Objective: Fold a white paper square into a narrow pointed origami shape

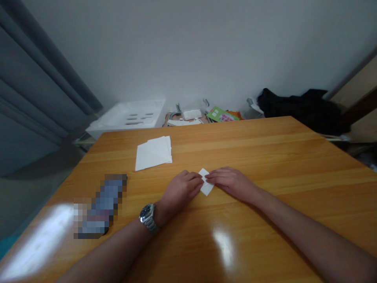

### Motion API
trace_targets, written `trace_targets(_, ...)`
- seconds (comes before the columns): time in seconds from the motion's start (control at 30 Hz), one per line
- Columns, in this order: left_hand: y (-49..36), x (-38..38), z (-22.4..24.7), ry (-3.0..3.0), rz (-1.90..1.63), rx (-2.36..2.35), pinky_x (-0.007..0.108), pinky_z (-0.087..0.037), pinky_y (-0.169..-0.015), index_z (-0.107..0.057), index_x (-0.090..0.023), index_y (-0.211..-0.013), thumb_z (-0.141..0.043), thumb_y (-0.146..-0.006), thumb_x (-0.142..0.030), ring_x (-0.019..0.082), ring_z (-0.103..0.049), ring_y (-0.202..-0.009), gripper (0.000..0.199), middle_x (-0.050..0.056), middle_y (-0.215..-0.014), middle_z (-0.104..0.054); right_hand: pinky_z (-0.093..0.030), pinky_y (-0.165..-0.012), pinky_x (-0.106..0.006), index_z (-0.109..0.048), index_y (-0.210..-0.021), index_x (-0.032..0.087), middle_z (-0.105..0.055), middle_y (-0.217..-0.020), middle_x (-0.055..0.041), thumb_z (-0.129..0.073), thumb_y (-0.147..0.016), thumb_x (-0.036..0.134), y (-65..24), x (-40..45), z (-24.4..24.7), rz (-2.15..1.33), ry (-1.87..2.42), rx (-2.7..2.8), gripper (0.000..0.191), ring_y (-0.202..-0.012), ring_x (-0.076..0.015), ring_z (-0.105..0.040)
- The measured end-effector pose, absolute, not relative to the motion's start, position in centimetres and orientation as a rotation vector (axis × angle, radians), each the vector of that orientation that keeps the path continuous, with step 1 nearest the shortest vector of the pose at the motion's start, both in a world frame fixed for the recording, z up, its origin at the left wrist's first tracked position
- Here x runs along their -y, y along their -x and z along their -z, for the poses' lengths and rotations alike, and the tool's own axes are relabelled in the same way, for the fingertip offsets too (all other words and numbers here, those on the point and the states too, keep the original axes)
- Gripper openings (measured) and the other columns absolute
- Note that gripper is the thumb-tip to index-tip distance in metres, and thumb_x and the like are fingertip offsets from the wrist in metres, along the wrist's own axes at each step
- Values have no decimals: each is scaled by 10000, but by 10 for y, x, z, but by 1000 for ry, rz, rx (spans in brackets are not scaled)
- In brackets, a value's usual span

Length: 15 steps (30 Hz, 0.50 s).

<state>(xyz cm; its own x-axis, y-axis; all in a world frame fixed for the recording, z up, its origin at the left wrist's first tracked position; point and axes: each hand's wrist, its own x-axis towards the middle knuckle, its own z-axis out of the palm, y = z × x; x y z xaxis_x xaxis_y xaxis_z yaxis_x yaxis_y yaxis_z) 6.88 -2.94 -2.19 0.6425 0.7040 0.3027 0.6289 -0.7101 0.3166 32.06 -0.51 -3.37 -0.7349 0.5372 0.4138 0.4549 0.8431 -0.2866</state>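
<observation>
A small folded piece of white paper (207, 190) lies on the wooden table (235, 149), turned like a diamond. My left hand (185, 188), with a metal watch (148, 217) at its wrist, has its fingers pressed together on the paper's left edge. From the other side, my right hand (231, 181) holds the right edge, its fingertips close to those of the left. Parts of the paper are hidden beneath the fingers. Up and to the left rests a loose stack of white paper sheets (153, 153).
A pixelated, phone-shaped object (103, 208) lies on the table's left side. Beyond the far edge are a white tray-like piece (118, 114) with slots, a green booklet (222, 114) among clutter, and a black cloth heap (303, 110). A grey curtain (32, 74) hangs at left.
</observation>
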Motion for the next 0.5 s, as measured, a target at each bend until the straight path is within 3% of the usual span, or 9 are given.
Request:
trace_targets(0.27, -70, 34, 20, -2696, -591, -996, 418, -490, -1002, -665, -204, -1220, -571, -979, -326, 233, -604, -1096, 287, 91, -1199, -673, -539, -937, -396, -722, -1184, 252, -724, -1238, -65, -624, -943, 132, -332, -2, 30, -19, 774, 2623, 287, -1141, -237, -679)
trace_targets(0.4, -69, 37, 15, -2706, -554, -932, 450, -418, -1118, -639, -195, -1272, -583, -969, -382, 258, -554, -1232, 361, 100, -1249, -653, -549, -907, -415, -726, -1178, 253, -710, -1263, -79, -627, -938, 126, -333, -2, 29, 0, 808, 2636, 289, -1139, -257, -677)
trace_targets(0.5, -68, 39, 14, -2697, -506, -893, 435, -441, -1109, -612, -189, -1306, -564, -975, -412, 260, -554, -1242, 401, 108, -1293, -627, -544, -924, -412, -731, -1172, 280, -716, -1252, -71, -636, -934, 129, -334, -3, 30, -24, 826, 2613, 298, -1138, -248, -678)
